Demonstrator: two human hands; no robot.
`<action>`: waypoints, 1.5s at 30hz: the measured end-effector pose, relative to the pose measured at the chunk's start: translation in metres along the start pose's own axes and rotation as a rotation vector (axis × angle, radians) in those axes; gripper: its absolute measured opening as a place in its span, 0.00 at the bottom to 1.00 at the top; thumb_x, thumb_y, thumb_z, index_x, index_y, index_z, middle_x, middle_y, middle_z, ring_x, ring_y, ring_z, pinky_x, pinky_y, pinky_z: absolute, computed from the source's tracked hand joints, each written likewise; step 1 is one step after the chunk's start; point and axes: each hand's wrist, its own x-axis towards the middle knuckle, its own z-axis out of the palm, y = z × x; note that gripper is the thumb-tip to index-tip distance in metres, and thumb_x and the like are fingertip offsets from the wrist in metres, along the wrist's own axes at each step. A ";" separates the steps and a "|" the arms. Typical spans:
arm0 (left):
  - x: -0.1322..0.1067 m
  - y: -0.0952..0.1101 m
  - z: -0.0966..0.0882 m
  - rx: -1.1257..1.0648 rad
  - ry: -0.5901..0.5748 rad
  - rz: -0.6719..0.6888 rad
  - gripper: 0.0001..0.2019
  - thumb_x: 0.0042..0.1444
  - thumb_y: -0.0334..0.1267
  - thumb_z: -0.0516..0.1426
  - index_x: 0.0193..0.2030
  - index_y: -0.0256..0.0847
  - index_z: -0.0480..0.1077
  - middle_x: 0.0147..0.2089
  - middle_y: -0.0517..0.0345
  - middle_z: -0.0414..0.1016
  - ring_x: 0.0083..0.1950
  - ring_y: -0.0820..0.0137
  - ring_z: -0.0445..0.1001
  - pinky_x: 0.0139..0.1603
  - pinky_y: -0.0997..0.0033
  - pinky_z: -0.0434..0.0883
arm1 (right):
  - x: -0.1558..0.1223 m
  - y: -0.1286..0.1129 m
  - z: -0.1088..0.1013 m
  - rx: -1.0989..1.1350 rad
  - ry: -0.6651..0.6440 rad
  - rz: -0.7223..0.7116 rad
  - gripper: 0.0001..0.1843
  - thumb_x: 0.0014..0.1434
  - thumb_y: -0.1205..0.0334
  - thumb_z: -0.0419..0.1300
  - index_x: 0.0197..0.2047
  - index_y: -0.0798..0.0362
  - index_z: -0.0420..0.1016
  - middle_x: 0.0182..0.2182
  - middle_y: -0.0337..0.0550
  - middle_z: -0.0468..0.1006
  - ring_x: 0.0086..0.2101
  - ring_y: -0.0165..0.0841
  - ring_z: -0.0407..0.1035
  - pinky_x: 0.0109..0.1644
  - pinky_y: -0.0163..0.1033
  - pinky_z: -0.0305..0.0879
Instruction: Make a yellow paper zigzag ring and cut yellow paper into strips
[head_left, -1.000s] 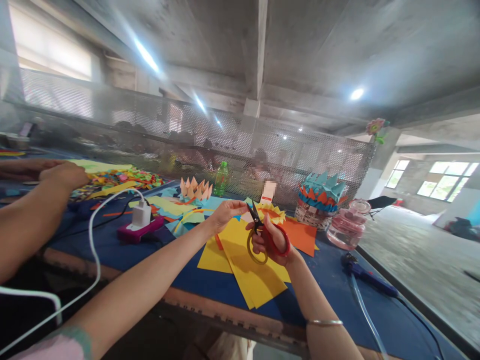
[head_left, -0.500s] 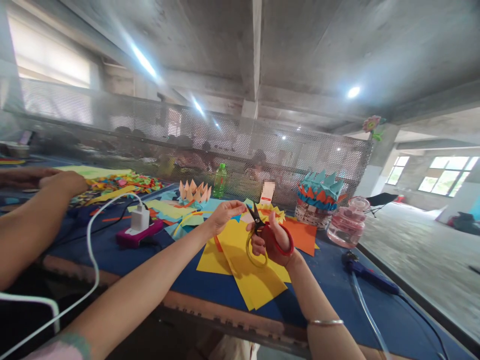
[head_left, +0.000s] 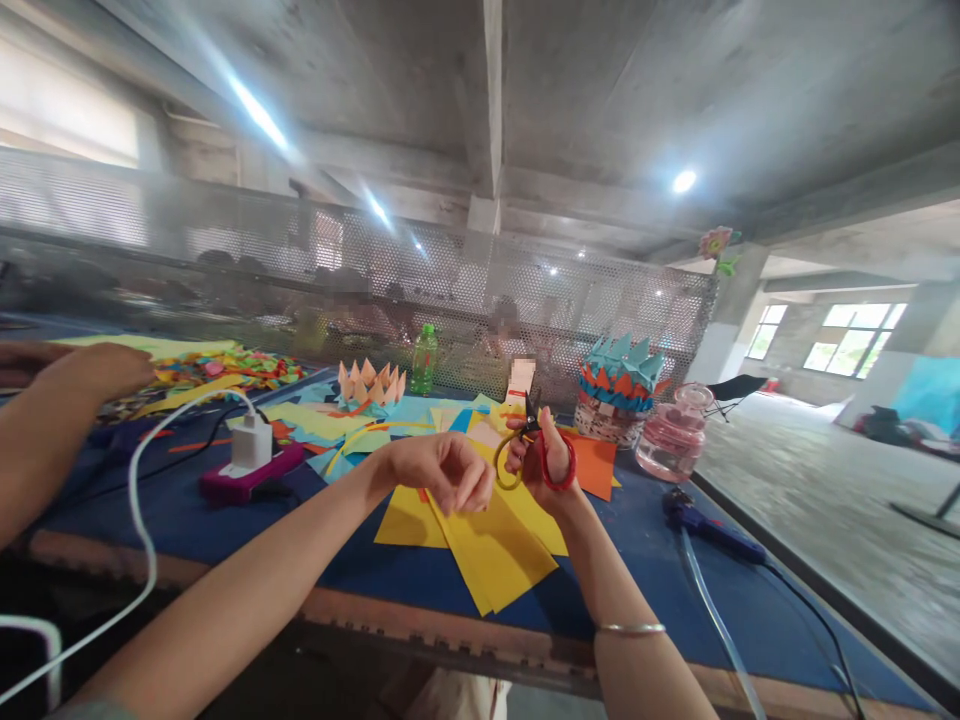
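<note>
My right hand [head_left: 551, 462] is wrapped round a pair of scissors [head_left: 508, 468] with dark blades pointing up and away; one handle loop looks red, the other yellow. To its left, my left hand [head_left: 444, 472] hangs over the yellow paper sheets [head_left: 499, 560], fingers curled and pressed together. Whatever those fingers hold, if anything, is hidden. Several yellow sheets lie fanned out beneath both hands on the blue tabletop [head_left: 600, 560]. An orange sheet [head_left: 596, 468] lies just beyond my right hand.
At the back stand a peach pointed paper piece [head_left: 371, 385], a green bottle [head_left: 424, 360], a paper-trimmed basket [head_left: 619, 385] and a pink jar [head_left: 675, 440]. A glue gun [head_left: 712, 530] lies right. Left are a purple power strip [head_left: 255, 475], a white cable and a co-worker's hand [head_left: 112, 375].
My left hand has dropped from beside the scissors' tips to above the yellow sheets, its fingers turned down. The scissors have turned more upright. The whole view has swung slightly right.
</note>
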 end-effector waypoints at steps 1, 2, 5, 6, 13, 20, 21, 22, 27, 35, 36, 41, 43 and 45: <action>0.001 0.005 0.001 0.032 -0.159 -0.049 0.12 0.34 0.50 0.69 0.21 0.48 0.76 0.26 0.53 0.74 0.32 0.64 0.71 0.41 0.62 0.69 | 0.000 0.000 0.000 -0.009 -0.006 0.001 0.30 0.54 0.34 0.53 0.35 0.55 0.73 0.15 0.32 0.63 0.17 0.26 0.59 0.21 0.33 0.56; 0.002 0.009 0.002 0.050 -0.302 -0.081 0.14 0.32 0.52 0.69 0.21 0.48 0.76 0.27 0.51 0.75 0.32 0.61 0.73 0.41 0.61 0.70 | -0.001 0.000 0.001 -0.021 -0.012 0.005 0.29 0.54 0.34 0.53 0.35 0.55 0.73 0.15 0.32 0.63 0.17 0.26 0.60 0.21 0.33 0.56; 0.002 0.016 0.001 0.061 -0.479 -0.079 0.16 0.32 0.58 0.67 0.20 0.49 0.77 0.24 0.49 0.75 0.30 0.60 0.74 0.43 0.59 0.71 | -0.003 0.000 0.005 -0.055 -0.020 0.011 0.30 0.53 0.33 0.54 0.34 0.55 0.73 0.16 0.32 0.63 0.16 0.26 0.60 0.21 0.32 0.57; 0.001 0.016 0.001 0.062 -0.465 -0.062 0.15 0.34 0.58 0.66 0.21 0.49 0.78 0.24 0.49 0.75 0.30 0.60 0.74 0.45 0.58 0.71 | -0.003 0.000 0.006 -0.066 -0.019 0.011 0.30 0.52 0.33 0.54 0.33 0.55 0.72 0.16 0.32 0.62 0.16 0.25 0.60 0.21 0.32 0.57; -0.008 -0.006 -0.006 -0.042 0.237 0.063 0.10 0.47 0.46 0.65 0.35 0.46 0.80 0.29 0.54 0.76 0.34 0.68 0.74 0.43 0.66 0.69 | -0.003 0.006 0.006 -0.271 0.026 -0.072 0.28 0.54 0.34 0.54 0.35 0.54 0.71 0.17 0.32 0.62 0.18 0.25 0.59 0.23 0.31 0.56; 0.004 -0.027 -0.024 -0.338 0.911 0.004 0.09 0.44 0.39 0.67 0.32 0.37 0.79 0.29 0.55 0.76 0.30 0.74 0.71 0.37 0.72 0.67 | -0.009 0.013 0.010 -0.785 0.149 -0.361 0.16 0.55 0.45 0.58 0.35 0.50 0.71 0.20 0.34 0.64 0.22 0.29 0.58 0.26 0.34 0.54; 0.005 -0.029 -0.026 -0.352 0.963 0.013 0.09 0.44 0.39 0.67 0.32 0.36 0.79 0.29 0.55 0.76 0.30 0.74 0.71 0.37 0.73 0.67 | -0.010 0.013 0.010 -0.894 0.178 -0.414 0.14 0.53 0.48 0.60 0.36 0.48 0.71 0.22 0.35 0.66 0.24 0.30 0.60 0.28 0.34 0.55; 0.005 -0.030 -0.028 -0.361 1.011 0.022 0.10 0.44 0.40 0.67 0.32 0.36 0.79 0.29 0.55 0.76 0.31 0.74 0.71 0.36 0.73 0.67 | -0.010 0.014 0.009 -1.002 0.209 -0.468 0.12 0.52 0.50 0.61 0.37 0.47 0.72 0.24 0.36 0.67 0.26 0.31 0.61 0.30 0.35 0.55; 0.003 -0.034 -0.033 -0.334 1.159 0.041 0.12 0.46 0.43 0.66 0.34 0.37 0.78 0.31 0.55 0.76 0.30 0.75 0.71 0.32 0.76 0.66 | -0.009 0.016 0.004 -1.449 0.368 -0.575 0.17 0.51 0.54 0.63 0.46 0.45 0.71 0.37 0.44 0.72 0.37 0.38 0.64 0.33 0.38 0.55; 0.004 -0.039 -0.033 -0.268 1.173 -0.006 0.15 0.44 0.47 0.66 0.33 0.36 0.78 0.34 0.54 0.76 0.32 0.75 0.70 0.32 0.75 0.65 | -0.008 0.019 0.001 -1.596 0.334 -0.644 0.19 0.53 0.59 0.62 0.50 0.46 0.69 0.43 0.48 0.72 0.45 0.43 0.63 0.40 0.41 0.57; 0.004 -0.040 -0.033 -0.264 1.170 -0.010 0.15 0.44 0.47 0.66 0.33 0.36 0.78 0.34 0.54 0.76 0.32 0.75 0.70 0.32 0.75 0.65 | -0.009 0.020 0.001 -1.567 0.332 -0.633 0.19 0.53 0.58 0.62 0.50 0.46 0.70 0.43 0.48 0.72 0.43 0.42 0.64 0.39 0.41 0.57; 0.003 -0.043 -0.034 -0.239 1.148 -0.003 0.17 0.41 0.46 0.68 0.35 0.37 0.79 0.34 0.54 0.76 0.33 0.74 0.70 0.33 0.75 0.65 | -0.009 0.020 0.006 -1.272 0.215 -0.576 0.15 0.54 0.51 0.61 0.44 0.46 0.72 0.34 0.43 0.71 0.33 0.36 0.64 0.36 0.39 0.58; 0.003 -0.043 -0.034 -0.231 1.117 0.017 0.17 0.40 0.45 0.69 0.36 0.38 0.79 0.35 0.55 0.76 0.33 0.75 0.70 0.34 0.75 0.65 | -0.008 0.022 0.010 -1.122 0.123 -0.513 0.15 0.53 0.49 0.62 0.41 0.47 0.72 0.31 0.40 0.71 0.30 0.33 0.63 0.34 0.38 0.59; 0.004 -0.042 -0.033 -0.239 1.080 0.048 0.17 0.39 0.44 0.69 0.37 0.38 0.79 0.36 0.55 0.77 0.34 0.74 0.70 0.35 0.75 0.65 | -0.009 0.022 0.014 -0.964 0.035 -0.418 0.16 0.52 0.48 0.62 0.39 0.48 0.73 0.27 0.38 0.69 0.26 0.30 0.61 0.30 0.35 0.59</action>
